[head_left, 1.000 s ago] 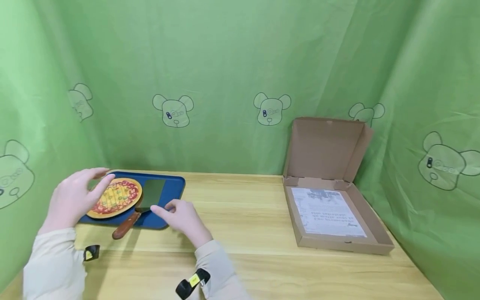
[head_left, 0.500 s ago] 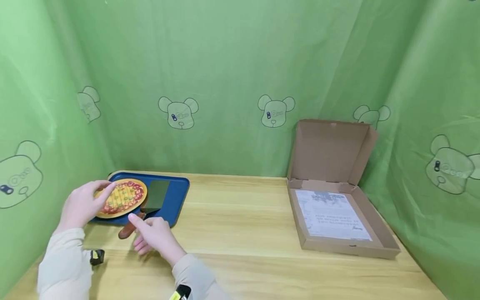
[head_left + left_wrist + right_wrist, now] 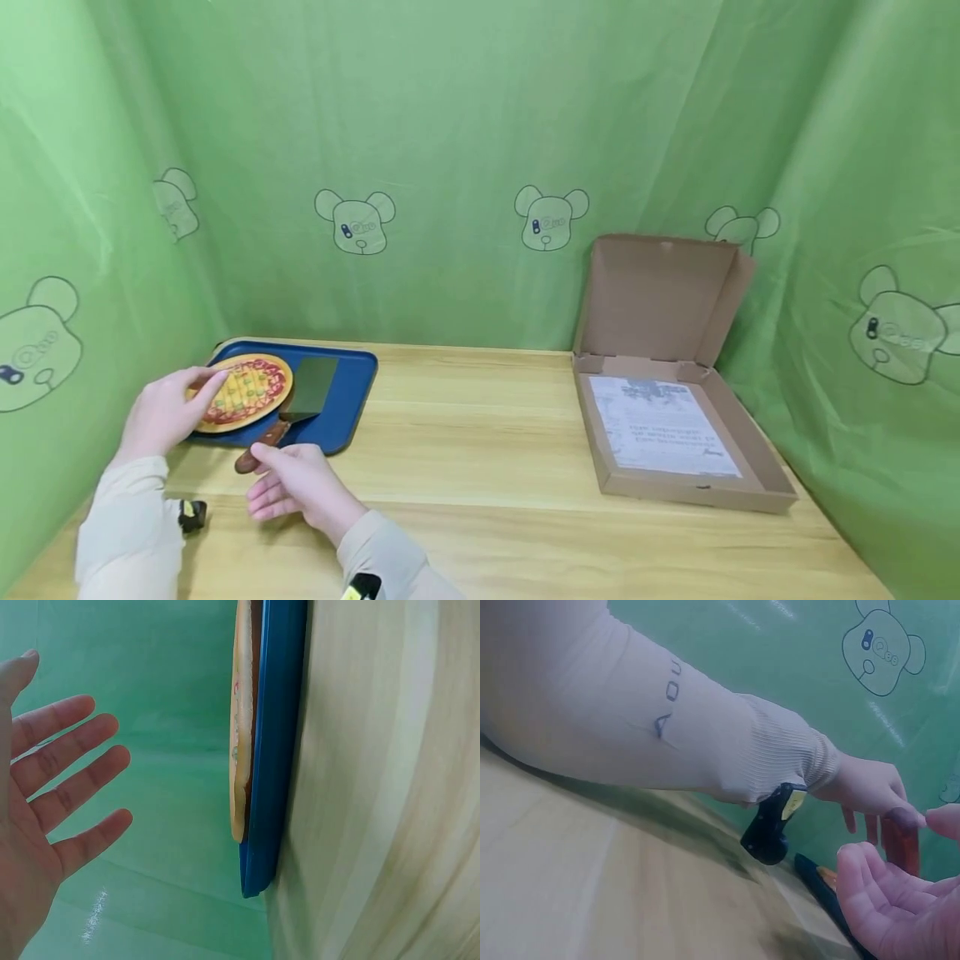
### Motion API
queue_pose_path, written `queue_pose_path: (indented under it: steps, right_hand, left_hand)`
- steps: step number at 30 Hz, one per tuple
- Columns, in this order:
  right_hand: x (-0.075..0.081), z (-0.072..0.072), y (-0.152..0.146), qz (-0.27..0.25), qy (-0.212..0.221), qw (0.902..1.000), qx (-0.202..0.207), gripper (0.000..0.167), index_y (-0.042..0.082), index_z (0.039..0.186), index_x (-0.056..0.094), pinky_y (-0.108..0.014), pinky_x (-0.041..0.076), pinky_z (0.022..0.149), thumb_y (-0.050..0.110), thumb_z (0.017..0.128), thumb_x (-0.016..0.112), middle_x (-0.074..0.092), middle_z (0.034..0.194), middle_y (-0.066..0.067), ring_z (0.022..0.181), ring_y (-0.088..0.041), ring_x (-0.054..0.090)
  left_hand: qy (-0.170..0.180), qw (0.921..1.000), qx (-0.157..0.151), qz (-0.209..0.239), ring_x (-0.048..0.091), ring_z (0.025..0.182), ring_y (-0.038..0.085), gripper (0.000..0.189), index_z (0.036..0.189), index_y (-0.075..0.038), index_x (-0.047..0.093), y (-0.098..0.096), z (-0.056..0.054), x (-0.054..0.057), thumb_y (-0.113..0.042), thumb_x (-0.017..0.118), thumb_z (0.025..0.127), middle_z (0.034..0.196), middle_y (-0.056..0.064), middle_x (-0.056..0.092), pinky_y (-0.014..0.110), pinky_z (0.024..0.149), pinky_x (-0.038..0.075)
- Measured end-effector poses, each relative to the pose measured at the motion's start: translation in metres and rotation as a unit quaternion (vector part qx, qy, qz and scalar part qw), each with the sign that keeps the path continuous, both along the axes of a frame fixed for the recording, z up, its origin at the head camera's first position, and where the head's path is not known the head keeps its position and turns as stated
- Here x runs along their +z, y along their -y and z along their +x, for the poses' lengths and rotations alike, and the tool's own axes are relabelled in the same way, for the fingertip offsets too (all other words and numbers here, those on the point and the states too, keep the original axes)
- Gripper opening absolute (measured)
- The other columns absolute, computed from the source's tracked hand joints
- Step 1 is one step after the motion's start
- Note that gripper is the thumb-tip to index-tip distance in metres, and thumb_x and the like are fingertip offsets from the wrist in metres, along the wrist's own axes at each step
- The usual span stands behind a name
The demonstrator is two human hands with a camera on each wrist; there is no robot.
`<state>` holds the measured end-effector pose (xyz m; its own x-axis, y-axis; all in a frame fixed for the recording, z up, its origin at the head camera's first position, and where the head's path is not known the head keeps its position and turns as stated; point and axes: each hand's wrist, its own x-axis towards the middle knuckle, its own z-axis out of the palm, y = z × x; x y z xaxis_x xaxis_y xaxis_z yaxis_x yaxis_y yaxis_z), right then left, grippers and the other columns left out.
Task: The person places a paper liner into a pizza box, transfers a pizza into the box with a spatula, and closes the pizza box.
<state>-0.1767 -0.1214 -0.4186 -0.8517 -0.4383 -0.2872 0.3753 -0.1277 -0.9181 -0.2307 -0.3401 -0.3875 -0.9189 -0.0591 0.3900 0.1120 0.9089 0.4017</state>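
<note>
A pizza (image 3: 251,392) with yellow and red topping lies on a blue tray (image 3: 354,400) at the left of the table. Beside its right edge is a pizza server (image 3: 309,390) with a flat metal blade; its brown wooden handle (image 3: 901,844) sticks out past the tray's near edge. My left hand (image 3: 161,417) hovers at the pizza's left side, overlapping it in the head view. Its fingers are spread and hold nothing in the left wrist view. My right hand (image 3: 307,487) is at the handle's end, thumb tip overlapping it, the other fingers loosely extended below.
On the right stands an open cardboard pizza box (image 3: 693,492), its lid (image 3: 660,300) raised and a printed paper sheet (image 3: 663,429) inside. Green cloth walls (image 3: 465,125) enclose the wooden table (image 3: 480,433) at the back and sides.
My right hand has moved left and down from beside the tray to the server's handle. My left hand has lowered slightly and shifted right in view, as the whole scene did. The pizza stays on the tray.
</note>
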Motion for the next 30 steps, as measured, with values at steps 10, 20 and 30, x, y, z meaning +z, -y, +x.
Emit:
queue_pose_path:
  steps: [10, 20, 30]
  right_hand:
    - [-0.001, 0.005, 0.004, -0.048, 0.002, 0.9988, 0.003, 0.023, 0.008, 0.091, 0.068, -0.04, 0.062, 0.065, 0.03, 0.09, 0.068, 0.071, 0.087, -0.029, 0.053, -0.016, 0.064]
    - [0.007, 0.002, -0.002, -0.039, 0.004, 0.9984, -0.041, 0.019, 0.007, 0.086, 0.068, -0.034, 0.061, 0.058, 0.026, 0.087, 0.07, 0.069, 0.067, -0.009, 0.052, -0.013, 0.061]
    - [0.016, 0.0, -0.012, -0.052, 0.001, 0.9969, -0.059, 0.02, 0.005, 0.088, 0.068, -0.035, 0.061, 0.059, 0.025, 0.086, 0.067, 0.064, 0.061, -0.003, 0.052, -0.013, 0.061]
  left_hand:
    - [0.004, 0.9999, -0.004, 0.013, 0.056, 0.108, 0.053, 0.057, 0.122, -0.001, 0.062, -0.003, 0.0, 0.004, -0.051, 0.045, 0.099, 0.122, 0.031, 0.062, 0.065, 0.087, 0.044]
    - [0.002, 1.0, -0.004, 0.004, 0.057, 0.108, 0.053, 0.059, 0.123, -0.002, 0.063, -0.005, -0.002, 0.006, -0.052, 0.044, 0.099, 0.121, 0.03, 0.063, 0.065, 0.087, 0.044]
    - [-0.005, 0.9999, -0.012, 0.001, 0.06, 0.103, 0.051, 0.055, 0.123, -0.007, 0.064, -0.015, -0.007, 0.002, -0.052, 0.045, 0.099, 0.118, 0.027, 0.066, 0.063, 0.08, 0.047]
